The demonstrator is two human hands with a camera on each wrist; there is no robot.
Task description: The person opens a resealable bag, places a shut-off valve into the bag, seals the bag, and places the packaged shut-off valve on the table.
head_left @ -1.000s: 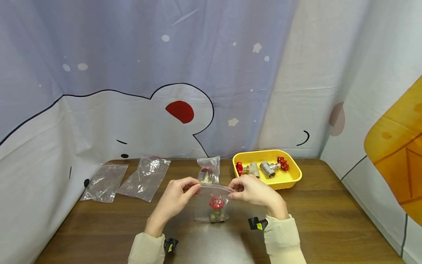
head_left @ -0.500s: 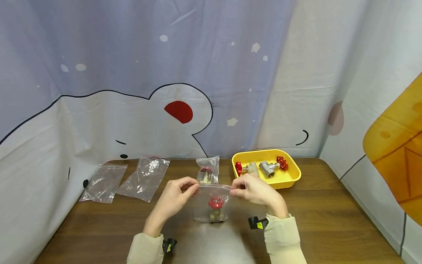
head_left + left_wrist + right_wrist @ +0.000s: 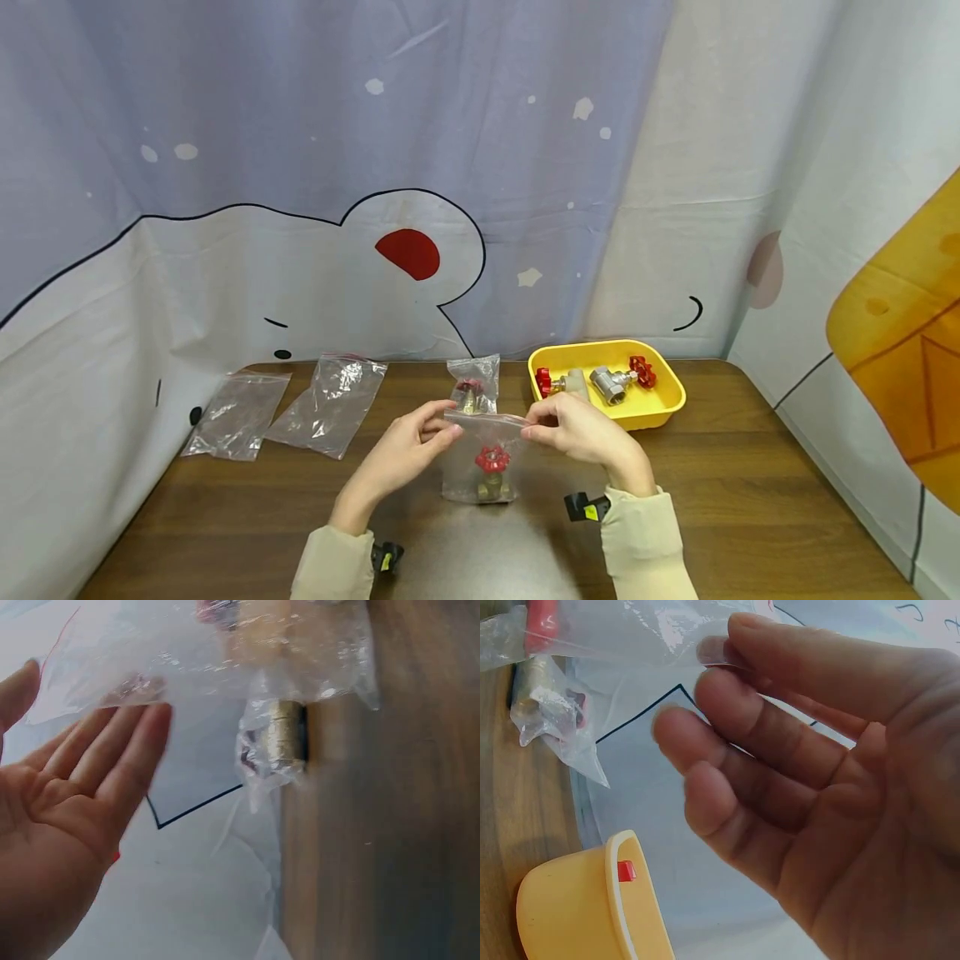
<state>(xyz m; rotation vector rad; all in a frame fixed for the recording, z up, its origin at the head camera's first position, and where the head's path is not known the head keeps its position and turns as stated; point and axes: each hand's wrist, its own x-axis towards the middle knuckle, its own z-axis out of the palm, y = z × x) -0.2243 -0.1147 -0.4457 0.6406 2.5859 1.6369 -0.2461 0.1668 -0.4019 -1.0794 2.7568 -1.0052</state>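
A clear zip bag (image 3: 468, 467) stands upright on the table, with a brass valve (image 3: 492, 487) inside it under a red handwheel. My right hand (image 3: 581, 433) pinches the bag's top right corner between thumb and forefinger; its other fingers curl loosely in the right wrist view. At the top left corner is my left hand (image 3: 408, 450), thumb apart from the fingers. The left wrist view shows its fingers (image 3: 124, 757) nearly straight, tips behind the bag's film. Just behind stands a second bagged valve (image 3: 470, 396), partly covered by the front bag.
Two flat zip bags (image 3: 240, 417) (image 3: 333, 404) lie at the table's back left. A yellow tray (image 3: 660, 408) at the back right holds two red-handled valves, one silver (image 3: 611, 383), one pale (image 3: 573, 385). A patterned curtain (image 3: 525, 167) hangs behind the table.
My left thumb and fingers have parted from their pinch on the bag's top left corner, and that corner now sits slightly higher. The right hand keeps its pinch.
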